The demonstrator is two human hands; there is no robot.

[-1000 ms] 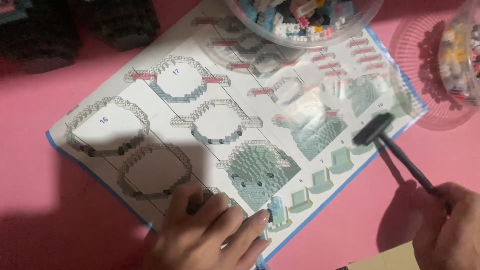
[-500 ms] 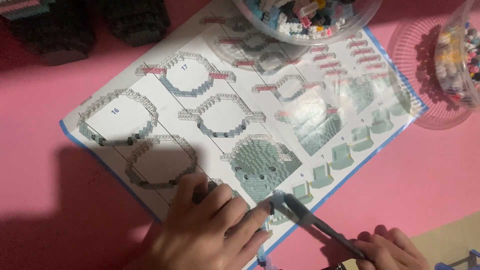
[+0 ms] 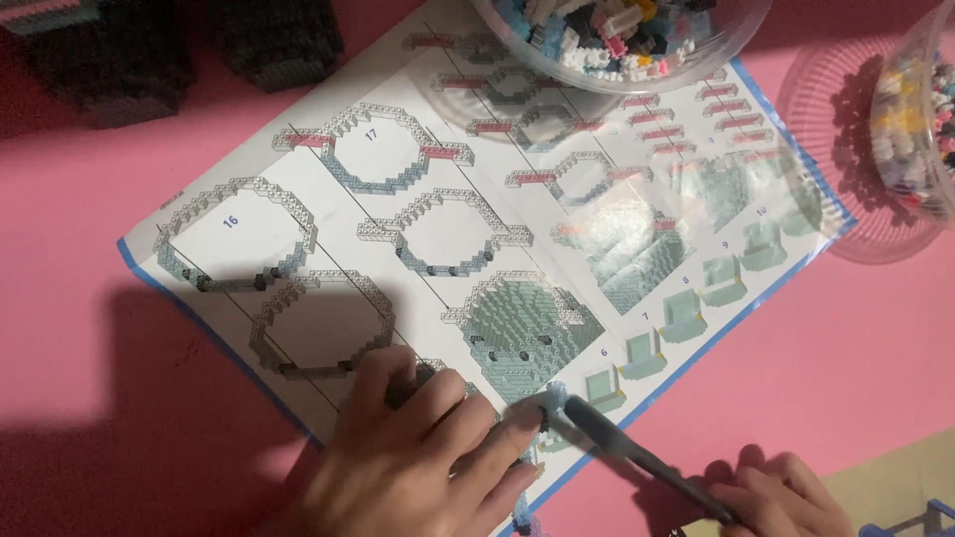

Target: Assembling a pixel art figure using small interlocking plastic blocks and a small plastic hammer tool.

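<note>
My left hand [image 3: 418, 452] lies over the near edge of a printed building-brick instruction sheet [image 3: 298, 249], fingers pressing on a small pale blue brick piece [image 3: 552, 398] partly hidden beneath them. My right hand [image 3: 781, 497] at the bottom right grips a thin dark tool [image 3: 637, 457]. The tool's tip touches the blue piece beside my left fingertips.
A clear bowl of mixed small bricks [image 3: 617, 35] stands at the top, overlapping the sheet. A second clear bowl of bricks [image 3: 910, 129] sits at the right edge. Dark brick assemblies [image 3: 109, 55] stand at the top left on the pink surface.
My right hand has drawn the dark tool from the right of the sheet down and left until its tip meets the blue piece at my left fingertips. The left hand stayed put.
</note>
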